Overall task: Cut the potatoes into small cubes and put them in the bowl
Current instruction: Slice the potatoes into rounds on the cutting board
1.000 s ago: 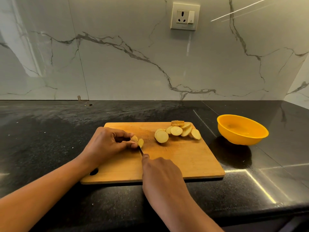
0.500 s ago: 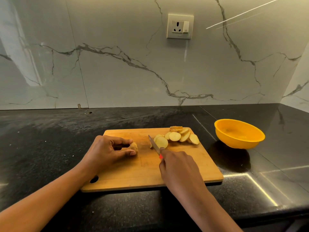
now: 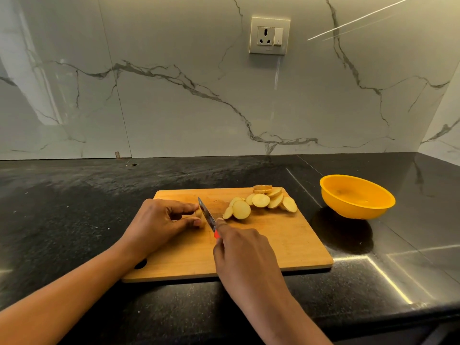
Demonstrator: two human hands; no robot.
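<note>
A wooden cutting board lies on the black counter. Several round potato slices are piled at its far right part. My left hand rests on the board's left part and pinches a small potato end piece between fingers and thumb; the piece is mostly hidden. My right hand grips a knife with a red handle, forefinger along the blade's back. The blade stands right beside the held piece. An orange bowl sits right of the board and looks empty.
A marble wall with a power socket rises behind the black counter. The counter's front edge runs along the bottom right. A side wall closes the right corner beyond the bowl.
The knife carried a cut slice right to the pile, then came back left to the piece that my left hand holds. The left hand stayed in place.
</note>
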